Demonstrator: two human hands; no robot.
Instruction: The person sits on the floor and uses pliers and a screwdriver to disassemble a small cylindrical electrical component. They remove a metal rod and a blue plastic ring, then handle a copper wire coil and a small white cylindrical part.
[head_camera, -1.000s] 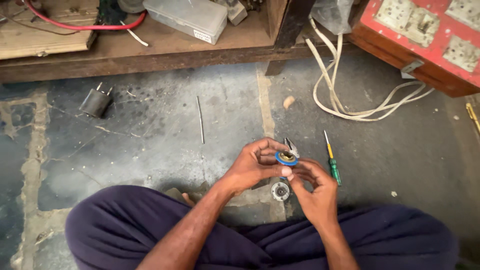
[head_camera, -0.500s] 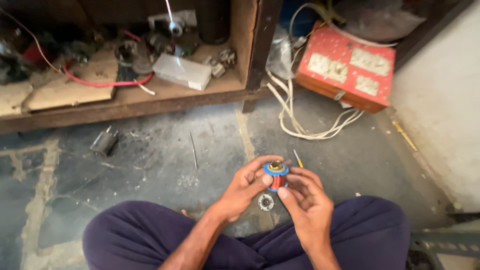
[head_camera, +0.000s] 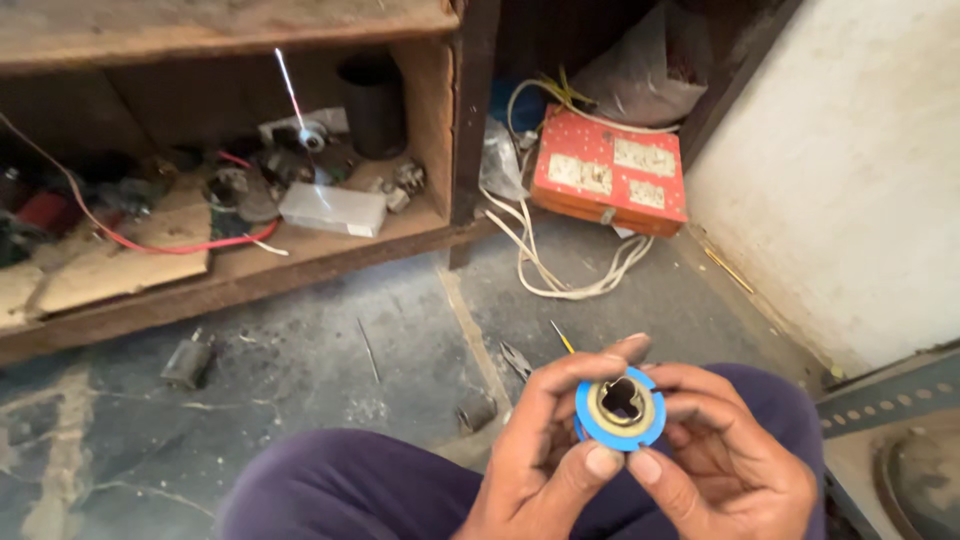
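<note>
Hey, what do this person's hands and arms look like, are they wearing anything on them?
Both are bare: no gloves, rings, watch or bands show on the left hand or the right hand. No sleeves reach the visible forearms. The nails are short. Below them the legs wear dark purple trousers.

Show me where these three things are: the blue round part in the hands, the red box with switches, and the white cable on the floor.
blue round part (head_camera: 592, 425): head view, on its blue outer ring.
red box (head_camera: 600, 160): head view, on its red top face.
white cable (head_camera: 560, 288): head view, on the looped strands.
</note>
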